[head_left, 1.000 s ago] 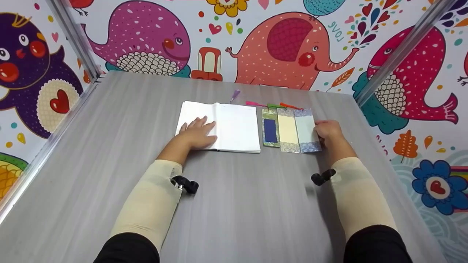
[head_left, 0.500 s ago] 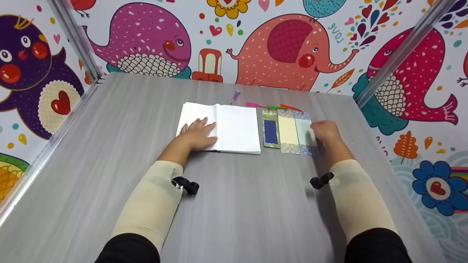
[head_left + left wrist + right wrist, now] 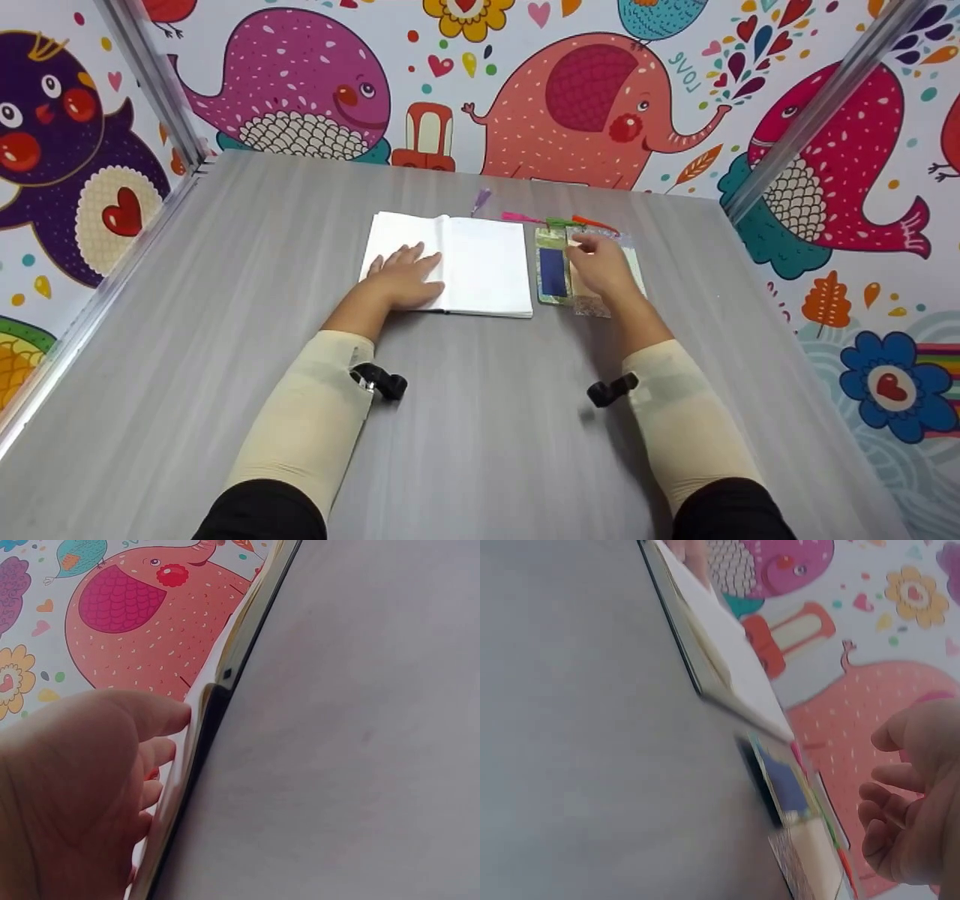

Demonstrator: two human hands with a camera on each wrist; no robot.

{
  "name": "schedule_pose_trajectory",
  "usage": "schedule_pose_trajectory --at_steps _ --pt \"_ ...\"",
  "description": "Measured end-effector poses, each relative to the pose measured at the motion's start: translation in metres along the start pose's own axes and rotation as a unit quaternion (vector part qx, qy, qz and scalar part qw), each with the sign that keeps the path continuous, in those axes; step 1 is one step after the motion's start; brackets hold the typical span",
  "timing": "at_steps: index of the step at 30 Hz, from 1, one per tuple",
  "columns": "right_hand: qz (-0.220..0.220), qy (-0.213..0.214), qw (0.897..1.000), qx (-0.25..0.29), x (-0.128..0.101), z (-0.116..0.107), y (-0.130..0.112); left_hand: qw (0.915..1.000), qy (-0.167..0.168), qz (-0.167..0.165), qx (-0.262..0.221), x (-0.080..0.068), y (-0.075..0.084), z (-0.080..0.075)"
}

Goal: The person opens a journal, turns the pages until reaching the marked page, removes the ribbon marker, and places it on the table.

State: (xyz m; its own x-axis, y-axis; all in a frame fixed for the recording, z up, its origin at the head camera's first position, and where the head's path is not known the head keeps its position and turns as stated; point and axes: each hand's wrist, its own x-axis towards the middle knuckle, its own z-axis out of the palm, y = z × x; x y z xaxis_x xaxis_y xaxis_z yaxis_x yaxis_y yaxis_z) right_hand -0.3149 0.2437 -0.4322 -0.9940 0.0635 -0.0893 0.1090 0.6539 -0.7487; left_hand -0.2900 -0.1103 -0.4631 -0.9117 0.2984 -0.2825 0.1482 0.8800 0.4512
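Note:
An open notebook (image 3: 491, 266) with blank white pages lies on the grey table. My left hand (image 3: 401, 279) rests on its left page, fingers spread; the left wrist view shows the fingers along the page (image 3: 174, 787). To the right lie a green bookmark with a dark blue panel (image 3: 553, 271), a cream bookmark (image 3: 591, 306) and a pale blue bookmark (image 3: 636, 270). Over the cream one is my right hand (image 3: 600, 266), covering much of it and part of the pale blue one. In the right wrist view its loosely bent fingers (image 3: 889, 776) hold nothing.
Pink (image 3: 523, 217), green (image 3: 560, 223) and orange-red (image 3: 596, 224) tassels extend above the bookmarks. A purple tassel (image 3: 481, 199) sticks out beyond the notebook's top edge. Printed wall panels (image 3: 300, 82) border the table (image 3: 480, 420) at the back and sides.
My right hand has moved left, from the pale blue bookmark's right edge to over the cream bookmark. The left hand stays on the notebook page.

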Motion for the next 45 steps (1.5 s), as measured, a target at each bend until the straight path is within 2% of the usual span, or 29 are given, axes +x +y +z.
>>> schedule_pose_trajectory --at_steps 7,13,18,20,24,27,31,35,45 --pt "-0.003 -0.002 1.000 0.011 -0.010 0.026 -0.024 1.0000 -0.001 0.002 0.003 0.000 0.000 0.000" --pt "-0.013 -0.001 1.000 0.013 -0.011 0.042 -0.030 1.0000 -0.001 0.002 0.002 -0.001 0.001 0.000" --pt "-0.016 -0.018 1.000 0.019 -0.015 0.048 -0.033 1.0000 -0.007 -0.006 -0.003 0.004 0.000 0.003" --pt "-0.031 -0.025 0.999 0.012 -0.016 0.051 -0.033 0.9999 -0.008 -0.007 -0.005 0.004 0.000 0.003" --pt "-0.095 -0.025 0.995 -0.031 -0.017 0.056 -0.028 1.0000 -0.008 -0.001 -0.004 0.002 0.001 0.002" --pt "-0.145 -0.029 0.985 -0.086 -0.020 0.059 -0.025 1.0000 -0.008 -0.001 -0.002 0.002 0.001 0.001" --pt "-0.193 -0.056 0.966 -0.160 -0.022 0.064 -0.023 1.0000 -0.006 -0.002 0.004 0.001 0.001 0.000" --pt "-0.204 -0.095 0.951 -0.213 -0.024 0.069 -0.023 0.9999 -0.003 -0.004 0.009 0.000 0.001 0.000" --pt "-0.227 -0.167 0.912 -0.297 -0.024 0.076 -0.015 0.9998 0.012 -0.002 0.018 0.002 0.001 0.004"
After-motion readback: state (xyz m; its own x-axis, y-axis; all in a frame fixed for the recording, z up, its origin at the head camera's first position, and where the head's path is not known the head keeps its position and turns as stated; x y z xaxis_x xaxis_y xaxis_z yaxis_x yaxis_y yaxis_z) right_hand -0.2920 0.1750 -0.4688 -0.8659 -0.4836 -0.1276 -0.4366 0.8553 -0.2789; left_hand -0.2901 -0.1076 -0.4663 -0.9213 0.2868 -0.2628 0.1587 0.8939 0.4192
